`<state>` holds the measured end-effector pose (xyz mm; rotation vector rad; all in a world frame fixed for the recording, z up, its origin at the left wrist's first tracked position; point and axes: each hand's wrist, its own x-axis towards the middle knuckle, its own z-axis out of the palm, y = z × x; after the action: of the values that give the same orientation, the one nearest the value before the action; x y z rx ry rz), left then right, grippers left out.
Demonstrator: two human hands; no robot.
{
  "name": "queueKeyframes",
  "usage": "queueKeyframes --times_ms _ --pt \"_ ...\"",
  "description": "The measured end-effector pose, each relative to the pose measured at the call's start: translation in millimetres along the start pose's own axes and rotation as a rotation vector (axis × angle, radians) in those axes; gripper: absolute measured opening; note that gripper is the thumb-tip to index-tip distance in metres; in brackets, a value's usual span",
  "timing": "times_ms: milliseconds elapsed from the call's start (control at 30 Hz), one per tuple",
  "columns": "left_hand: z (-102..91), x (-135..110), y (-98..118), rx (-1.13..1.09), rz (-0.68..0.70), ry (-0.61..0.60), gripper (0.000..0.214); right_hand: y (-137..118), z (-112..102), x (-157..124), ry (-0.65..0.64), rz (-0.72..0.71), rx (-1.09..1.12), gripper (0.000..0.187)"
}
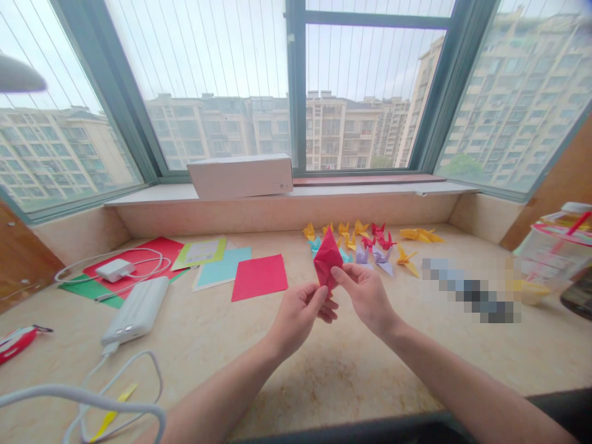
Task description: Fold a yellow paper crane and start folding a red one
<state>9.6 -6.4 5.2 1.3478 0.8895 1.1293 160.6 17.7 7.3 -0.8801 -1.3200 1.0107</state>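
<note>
A folded piece of red paper (327, 258), kite-shaped with its point up, is held in the air above the stone counter (222, 345). My left hand (300, 314) pinches its lower edge from the left. My right hand (365, 295) pinches it from the right with thumb and forefinger. Just behind the folded piece lies a cluster of finished paper cranes (370, 243) in yellow, red, blue and lilac. A flat red paper square (259, 277) lies to the left of my hands.
More coloured sheets (217, 262) lie at the left, with a white charger (113, 269) and cable on them. A white power bank (136, 310) with cables sits nearer. A white box (240, 176) rests on the windowsill. Plastic containers (555, 253) stand at the right.
</note>
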Motion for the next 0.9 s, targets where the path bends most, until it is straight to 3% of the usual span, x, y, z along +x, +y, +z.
queueKeyframes --times_ms 300,500,600,767,900 --pt "3.5 -0.9 1.4 -0.020 -0.038 0.003 0.043 0.9 4.0 -4.7 0.102 -0.100 -0.158 0.024" --pt "0.6 1.6 1.5 -0.007 -0.037 -0.005 0.032 1.0 5.7 -3.8 0.094 -0.027 -0.044 0.026" --pt "-2.0 2.7 1.6 -0.012 -0.028 -0.002 0.031 1.2 5.1 -2.6 0.019 0.004 0.031 0.029" --pt "-4.6 3.5 0.0 -0.023 -0.021 -0.016 0.033 1.4 7.5 -4.8 -0.258 0.116 0.164 0.034" --pt "-3.2 4.5 -3.6 -0.021 -0.023 -0.057 0.035 4.9 9.2 -6.6 -0.281 0.166 0.248 0.032"
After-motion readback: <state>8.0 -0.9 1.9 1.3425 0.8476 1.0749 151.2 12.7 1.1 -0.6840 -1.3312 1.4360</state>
